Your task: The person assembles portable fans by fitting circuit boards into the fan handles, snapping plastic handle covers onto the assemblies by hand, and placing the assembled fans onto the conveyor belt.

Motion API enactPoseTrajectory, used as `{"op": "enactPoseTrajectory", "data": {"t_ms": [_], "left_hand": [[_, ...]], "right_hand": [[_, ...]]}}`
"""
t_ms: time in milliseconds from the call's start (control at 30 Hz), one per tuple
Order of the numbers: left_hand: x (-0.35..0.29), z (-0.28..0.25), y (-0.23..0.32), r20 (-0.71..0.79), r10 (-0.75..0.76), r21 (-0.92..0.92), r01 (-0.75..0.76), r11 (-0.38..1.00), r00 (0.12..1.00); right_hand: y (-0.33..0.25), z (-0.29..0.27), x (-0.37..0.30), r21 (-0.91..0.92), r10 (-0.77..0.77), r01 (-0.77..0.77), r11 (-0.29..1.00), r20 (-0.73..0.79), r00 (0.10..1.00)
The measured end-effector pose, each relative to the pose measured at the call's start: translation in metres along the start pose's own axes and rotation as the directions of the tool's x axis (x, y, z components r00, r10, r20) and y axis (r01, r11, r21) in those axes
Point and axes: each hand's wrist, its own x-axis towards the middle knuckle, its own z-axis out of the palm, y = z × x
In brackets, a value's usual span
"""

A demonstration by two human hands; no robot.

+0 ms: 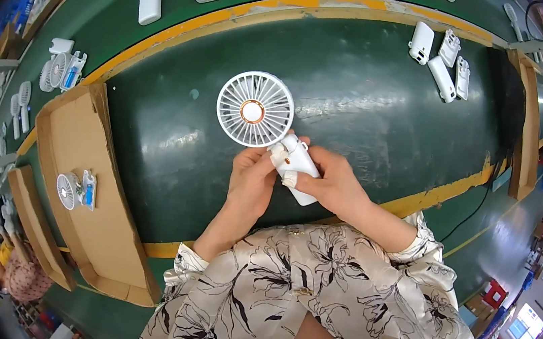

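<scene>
A white handheld fan (301,172) is held between my two hands, over the near middle of the green table. Its round grille with an orange-ringed hub tilts up and to the left, and the handle slants down to the right. My left hand (252,175) pinches the neck of the fan, where the head meets the handle. My right hand (334,181) wraps round the handle from the right, thumb pressed on its front. White coverings show on some fingertips. Part of the handle is hidden behind my fingers.
Several white handle shells (442,78) lie at the table's far right. A cardboard tray (120,239) on the left holds a small opened fan (67,190). Beyond the yellow table edge (263,16), finished-looking fans (149,2) lie on a green surface. Another person (28,275) sits at the far left.
</scene>
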Motion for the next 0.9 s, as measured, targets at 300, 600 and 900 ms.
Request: {"op": "enactPoseTrajectory", "data": {"t_ms": [300, 600, 900], "left_hand": [[-0.006, -0.002, 0.0, 0.032, 0.021, 0.03, -0.022, 0.999, 0.999], [-0.005, -0.001, 0.001, 0.028, -0.003, 0.074, 0.001, 0.997, 1.0], [-0.008, 0.001, 0.002, 0.021, -0.047, 0.138, 0.044, 0.989, 0.999]], "right_hand": [[0.004, 0.008, 0.0, 0.124, 0.086, -0.103, 0.987, 0.134, 0.987], [0.004, 0.01, -0.003, 0.186, 0.086, -0.102, 0.977, 0.09, 0.992], [0.005, 0.012, -0.002, 0.201, 0.132, -0.144, 0.969, 0.073, 0.989]]}}
